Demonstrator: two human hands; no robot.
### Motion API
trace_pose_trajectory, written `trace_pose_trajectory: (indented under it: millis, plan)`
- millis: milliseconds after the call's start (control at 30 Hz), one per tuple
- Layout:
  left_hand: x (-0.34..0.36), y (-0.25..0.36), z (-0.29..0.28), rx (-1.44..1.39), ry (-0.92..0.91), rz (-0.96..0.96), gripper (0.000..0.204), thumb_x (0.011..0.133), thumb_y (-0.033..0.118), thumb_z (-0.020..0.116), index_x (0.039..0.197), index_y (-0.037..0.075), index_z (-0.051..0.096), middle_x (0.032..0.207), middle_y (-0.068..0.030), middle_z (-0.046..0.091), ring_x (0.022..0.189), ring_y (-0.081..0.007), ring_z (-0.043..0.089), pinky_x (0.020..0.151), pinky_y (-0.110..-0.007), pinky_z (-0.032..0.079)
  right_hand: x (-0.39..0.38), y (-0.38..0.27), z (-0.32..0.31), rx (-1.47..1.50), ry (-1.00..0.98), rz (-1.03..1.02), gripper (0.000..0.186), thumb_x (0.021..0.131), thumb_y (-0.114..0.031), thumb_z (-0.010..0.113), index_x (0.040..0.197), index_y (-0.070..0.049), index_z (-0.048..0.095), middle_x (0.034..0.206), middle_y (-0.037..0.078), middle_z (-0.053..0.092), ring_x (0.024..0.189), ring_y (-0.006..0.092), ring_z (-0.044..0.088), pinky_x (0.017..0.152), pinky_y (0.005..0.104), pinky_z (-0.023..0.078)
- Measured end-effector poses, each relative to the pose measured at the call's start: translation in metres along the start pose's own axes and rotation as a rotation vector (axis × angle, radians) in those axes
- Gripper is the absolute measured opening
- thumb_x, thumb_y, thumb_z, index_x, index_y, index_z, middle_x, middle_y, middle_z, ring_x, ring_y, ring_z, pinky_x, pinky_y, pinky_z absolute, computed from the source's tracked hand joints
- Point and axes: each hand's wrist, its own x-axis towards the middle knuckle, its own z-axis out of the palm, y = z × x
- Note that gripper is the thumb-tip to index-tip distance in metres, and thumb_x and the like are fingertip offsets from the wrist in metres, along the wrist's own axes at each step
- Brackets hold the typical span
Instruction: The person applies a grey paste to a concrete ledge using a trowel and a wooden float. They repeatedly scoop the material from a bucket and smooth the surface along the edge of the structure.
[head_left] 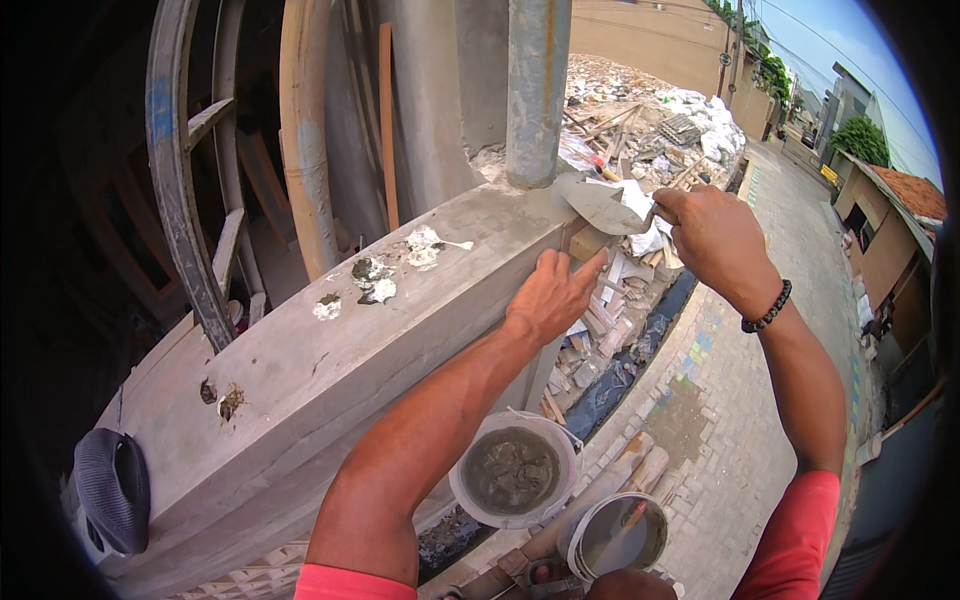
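My right hand grips the handle of a steel trowel, whose blade is at the far end of a grey plastered ledge, beside a vertical metal post. Just under the blade, my left hand presses its curled fingers on a small wooden board held against the ledge's edge. Patches of white and dark splatter mark the ledge top.
A dark cap lies at the ledge's near left; a ladder and planks stand behind. Below are two buckets and poles. Rubble, a gutter and a paved lane lie rightward and beyond.
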Motion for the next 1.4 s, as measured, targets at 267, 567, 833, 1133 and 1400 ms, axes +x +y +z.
trace_pose_trajectory:
  millis: [267, 567, 833, 1133, 1400]
  plan:
    - [-0.001, 0.001, 0.019, 0.017, 0.152, -0.027, 0.039, 0.094, 0.02, 0.053, 0.129, 0.006, 0.065, 0.145, -0.0084, 0.051, 0.108, -0.0255, 0.056, 0.082, -0.04, 0.04, -0.016, -0.038, -0.022, 0.024, -0.111, -0.094, 0.023, 0.084, -0.006, 0.059, 0.104, -0.008, 0.071, 0.079, 0.019, 0.068, 0.077, 0.0353, 0.068, 0.07, 0.0471, 0.053]
    - [-0.002, 0.002, 0.007, -0.066, -0.019, -0.01, 0.037, 0.094, 0.019, 0.053, 0.127, 0.007, 0.066, 0.147, -0.0049, 0.049, 0.106, -0.0257, 0.057, 0.083, -0.04, 0.039, -0.013, -0.012, -0.022, 0.072, -0.04, -0.03, 0.034, 0.082, -0.006, 0.059, 0.113, -0.011, 0.072, 0.082, 0.018, 0.069, 0.078, 0.0346, 0.068, 0.072, 0.0458, 0.054]
    - [0.0, 0.003, 0.015, -0.034, 0.073, -0.037, 0.041, 0.094, 0.018, 0.053, 0.132, 0.004, 0.062, 0.151, -0.0031, 0.045, 0.103, -0.0249, 0.057, 0.08, -0.038, 0.038, -0.004, -0.033, -0.016, -0.013, -0.038, -0.189, 0.02, 0.081, -0.006, 0.06, 0.098, -0.005, 0.07, 0.077, 0.02, 0.068, 0.076, 0.0359, 0.071, 0.069, 0.0455, 0.057]
    - [0.005, 0.005, 0.0, -0.126, -0.175, -0.022, 0.048, 0.096, 0.021, 0.051, 0.141, 0.007, 0.054, 0.152, -0.0028, 0.046, 0.127, -0.0299, 0.052, 0.104, -0.047, 0.038, -0.007, -0.022, -0.018, 0.045, -0.019, -0.086, 0.027, 0.083, -0.004, 0.059, 0.107, -0.007, 0.07, 0.078, 0.019, 0.066, 0.076, 0.0356, 0.067, 0.069, 0.046, 0.053]
    - [-0.006, 0.002, 0.032, -0.113, 0.269, -0.111, 0.042, 0.093, 0.02, 0.055, 0.132, 0.007, 0.063, 0.145, -0.0054, 0.051, 0.102, -0.0271, 0.057, 0.082, -0.04, 0.04, -0.035, -0.047, -0.031, 0.128, -0.038, -0.21, 0.028, 0.083, -0.004, 0.06, 0.109, -0.01, 0.067, 0.083, 0.017, 0.064, 0.079, 0.0344, 0.068, 0.069, 0.0461, 0.054]
